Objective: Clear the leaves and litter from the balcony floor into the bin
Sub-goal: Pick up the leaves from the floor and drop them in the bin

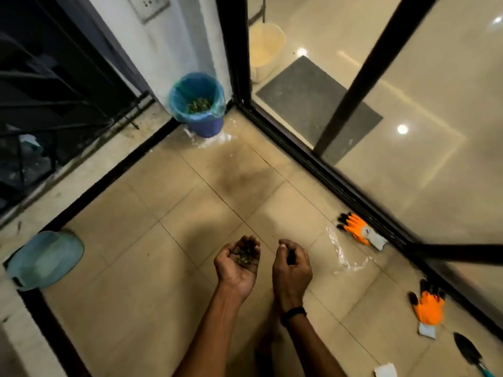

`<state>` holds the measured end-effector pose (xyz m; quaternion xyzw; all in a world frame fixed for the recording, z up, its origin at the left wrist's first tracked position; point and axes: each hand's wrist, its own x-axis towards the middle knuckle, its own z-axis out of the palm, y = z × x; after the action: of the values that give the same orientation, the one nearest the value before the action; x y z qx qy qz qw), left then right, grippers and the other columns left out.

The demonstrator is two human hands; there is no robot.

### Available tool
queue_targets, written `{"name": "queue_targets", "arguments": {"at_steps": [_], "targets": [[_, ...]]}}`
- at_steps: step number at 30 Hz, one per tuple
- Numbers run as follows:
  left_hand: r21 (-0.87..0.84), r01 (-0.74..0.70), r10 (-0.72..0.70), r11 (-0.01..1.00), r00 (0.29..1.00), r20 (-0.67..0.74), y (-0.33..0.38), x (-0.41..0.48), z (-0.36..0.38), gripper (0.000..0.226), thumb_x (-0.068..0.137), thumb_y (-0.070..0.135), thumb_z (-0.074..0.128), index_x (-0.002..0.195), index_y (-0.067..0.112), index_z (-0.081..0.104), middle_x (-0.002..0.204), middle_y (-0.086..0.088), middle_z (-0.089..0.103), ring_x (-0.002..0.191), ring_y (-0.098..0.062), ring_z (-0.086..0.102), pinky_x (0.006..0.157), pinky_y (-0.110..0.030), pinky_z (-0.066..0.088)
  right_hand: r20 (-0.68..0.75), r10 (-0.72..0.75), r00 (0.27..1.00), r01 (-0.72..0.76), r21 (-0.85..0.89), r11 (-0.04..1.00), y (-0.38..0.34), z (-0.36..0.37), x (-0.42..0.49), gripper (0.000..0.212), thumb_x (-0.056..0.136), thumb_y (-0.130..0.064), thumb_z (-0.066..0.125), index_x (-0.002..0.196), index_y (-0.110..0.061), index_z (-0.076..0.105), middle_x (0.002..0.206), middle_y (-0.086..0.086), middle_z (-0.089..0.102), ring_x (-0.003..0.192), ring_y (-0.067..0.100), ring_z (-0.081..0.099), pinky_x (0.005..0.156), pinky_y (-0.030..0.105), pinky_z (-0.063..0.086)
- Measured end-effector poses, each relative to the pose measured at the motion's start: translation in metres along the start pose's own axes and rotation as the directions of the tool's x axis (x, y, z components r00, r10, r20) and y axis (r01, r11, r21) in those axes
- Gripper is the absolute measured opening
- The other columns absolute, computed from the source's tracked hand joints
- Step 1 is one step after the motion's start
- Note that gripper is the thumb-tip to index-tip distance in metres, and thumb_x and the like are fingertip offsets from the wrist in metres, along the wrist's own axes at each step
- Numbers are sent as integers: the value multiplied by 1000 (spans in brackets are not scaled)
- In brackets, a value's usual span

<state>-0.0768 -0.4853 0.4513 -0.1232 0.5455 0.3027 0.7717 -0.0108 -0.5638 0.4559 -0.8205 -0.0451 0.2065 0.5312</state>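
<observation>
The left grip [238, 261] cupped leaves [245, 255], fingers curled round them, well apart from the bin [206, 127]. The right grip [291, 263], as far from the bin, was loosely curled, holding nothing.

Dim warm light, ceiling-lamp glare on glass door [408, 118], motion blur, wide-angle edge bending

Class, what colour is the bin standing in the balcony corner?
The bin is blue, lined with a paler blue bag; head view.
</observation>
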Motion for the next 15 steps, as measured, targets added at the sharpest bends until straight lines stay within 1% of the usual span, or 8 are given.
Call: {"name": "queue_targets", "arguments": {"at_steps": [1,2,4,6,9,11,13,15], "targets": [[-7,-11,11,1000,1000,-1,16,3,5,36,95,18,39,88,-2,69,83,-19,72,73,-30,72,62,-31,61,29,-16,999,16,-1,1000,-4,14,5,15,93,-8,61,95,-20,71,96,-6,66,91,3,60,79,24,52],[-64,-10,11,998,1000,12,32,9,9,36,95,18,39,88,-3,68,83,-19,72,72,-30,72,62,-31,61,53,-21,998,22,-14,1000,-8,30,10,15,92,-8,62,95,-19,71,96,-7,66,91,4,61,80,28,53],[-92,-46,45,995,999,-13,68,23,30,36,97,18,39,90,-2,68,83,-20,72,71,-30,73,61,-32,61,91,-6,996,8,-20,1000,-24,78,27,14,92,-9,63,94,-20,71,95,-8,66,91,7,62,79,35,55],[-130,-62,59,990,998,-32,102,52,49,34,97,17,39,93,-2,67,85,-20,73,72,-30,74,61,-32,62,115,-13,993,15,-19,1000,-33,121,44,14,92,-9,63,93,-20,71,94,-7,66,91,7,62,79,38,55],[-88,-102,97,991,994,-51,153,85,87,35,96,18,39,94,-3,67,87,-21,72,75,-31,73,63,-32,62,153,-37,988,40,-21,999,-56,186,78,14,91,-9,63,92,-20,71,92,-7,67,89,5,62,80,34,55],[-104,-108,103,989,993,-50,188,111,113,37,97,18,38,95,-5,67,91,-22,71,80,-32,72,65,-33,62,166,-4,986,9,-29,1000,-69,226,101,14,91,-12,63,92,-23,72,91,-8,69,88,7,63,79,32,55],[-72,-104,102,992,994,-37,217,130,140,37,99,18,38,99,-5,67,94,-22,71,85,-32,70,70,-34,62,181,31,983,-31,-5,1000,-89,253,120,15,91,-14,62,91,-25,72,89,-9,70,86,10,65,77,31,55],[-90,-93,92,992,996,-9,246,153,171,38,102,20,37,102,-4,67,94,-22,72,88,-32,70,77,-36,60,182,107,978,-114,30,993,-104,284,145,17,91,-14,62,87,-27,73,85,-11,72,83,7,66,75,29,54]]}}
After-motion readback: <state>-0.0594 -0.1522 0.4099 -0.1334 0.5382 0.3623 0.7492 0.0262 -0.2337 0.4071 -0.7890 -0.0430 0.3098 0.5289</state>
